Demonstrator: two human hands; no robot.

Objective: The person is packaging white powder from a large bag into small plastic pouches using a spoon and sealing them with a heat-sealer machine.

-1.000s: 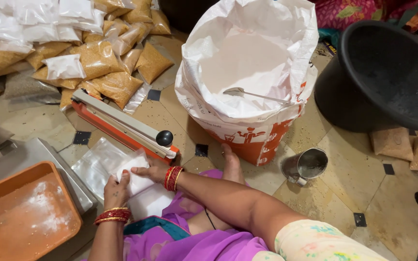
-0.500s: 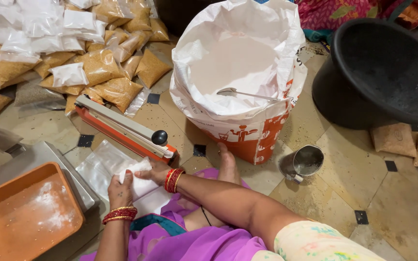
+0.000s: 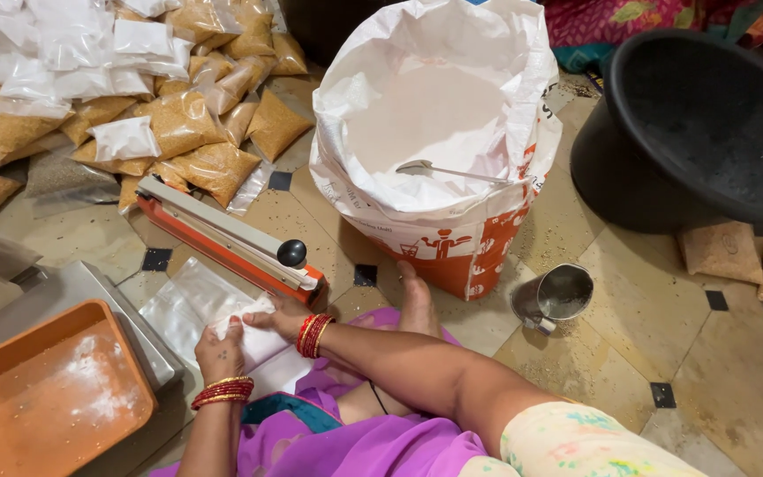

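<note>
A: Starting with the head view, the only one we have, we locate both hands at lower left of centre. The left hand [image 3: 220,352] and the right hand [image 3: 277,314] rest together on a stack of empty clear pouches [image 3: 189,303], fingers pinching the top pouch [image 3: 245,320] at its edge. Neither hand is clenched, and neither is released from the plastic.

B: Where do we place the pouch relative to the sealer?

A: It lies on the floor just in front of the orange heat sealer [image 3: 222,231], whose bar is down and holds nothing. We count one sealer.

B: What do we judge as finished?

A: At upper left we see a heap of filled packets [image 3: 117,88], white powder and brown grain mixed. We cannot give an exact count, but it is well over a dozen. That portion looks done.

B: And what remains?

A: We judge a good deal. One open sack [image 3: 439,141] at top centre holds much white powder, with one spoon [image 3: 452,170] lying in it. The pinched pouch is unfilled.

B: Other items?

A: One steel cup [image 3: 558,296] right of centre, one orange tray [image 3: 46,397] at lower left, dusted white, and one black tub [image 3: 708,124] at upper right.
</note>
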